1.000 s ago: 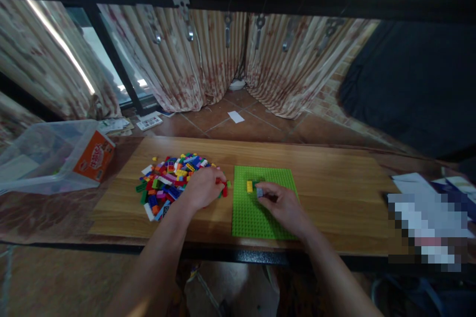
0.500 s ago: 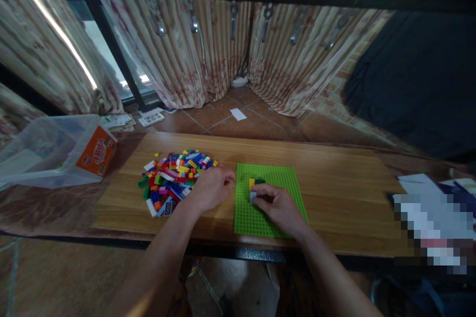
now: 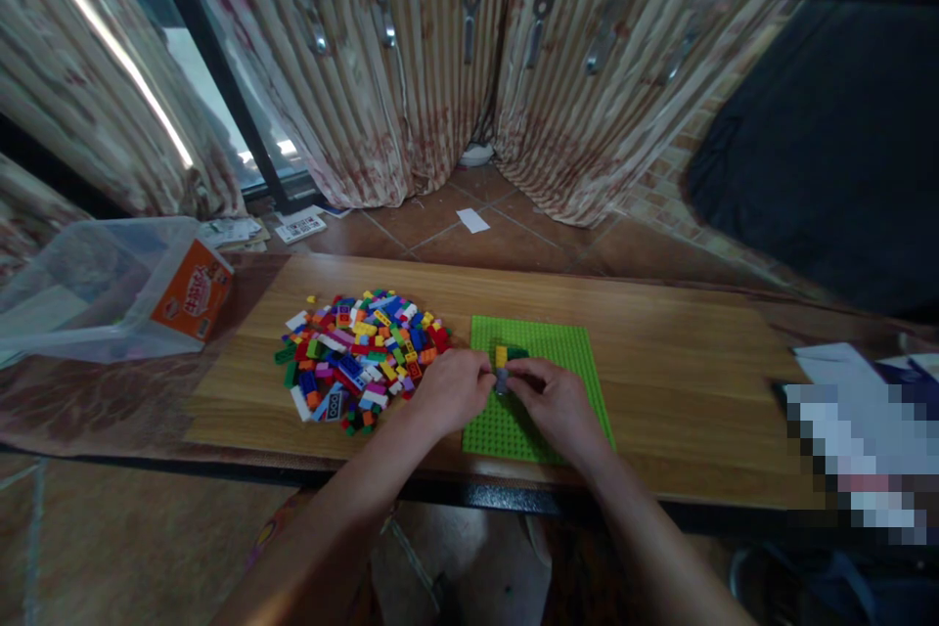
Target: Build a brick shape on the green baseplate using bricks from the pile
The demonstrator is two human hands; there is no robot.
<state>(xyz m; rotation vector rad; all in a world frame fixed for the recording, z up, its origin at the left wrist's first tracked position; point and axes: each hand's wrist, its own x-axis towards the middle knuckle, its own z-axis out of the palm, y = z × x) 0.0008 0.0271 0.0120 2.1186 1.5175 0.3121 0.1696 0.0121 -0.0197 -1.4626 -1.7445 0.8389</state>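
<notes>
A green studded baseplate [image 3: 539, 435] lies on the wooden board. On its left half stand a yellow toy brick [image 3: 501, 354] and a dark green brick [image 3: 518, 351], side by side. Just in front of them is a small light grey brick [image 3: 502, 381], partly covered by fingers. My right hand [image 3: 558, 401] pinches the grey brick from the right. From the left, my left hand [image 3: 456, 389] comes in over the plate's edge with its fingers closed, their tips close beside the grey brick. Whatever the left fingertips hold is hidden.
A heap of mixed toy bricks [image 3: 359, 352] spreads over the board [image 3: 690, 381] to the left. Beyond it stands a clear plastic bin [image 3: 110, 342] with an orange label. Papers [image 3: 836, 372] lie at the right end. The table's dark front edge [image 3: 499, 497] runs close to me.
My left hand has moved right, from beside the brick heap to the grey brick over the baseplate. My right hand stays at the grey brick. The view has shifted slightly.
</notes>
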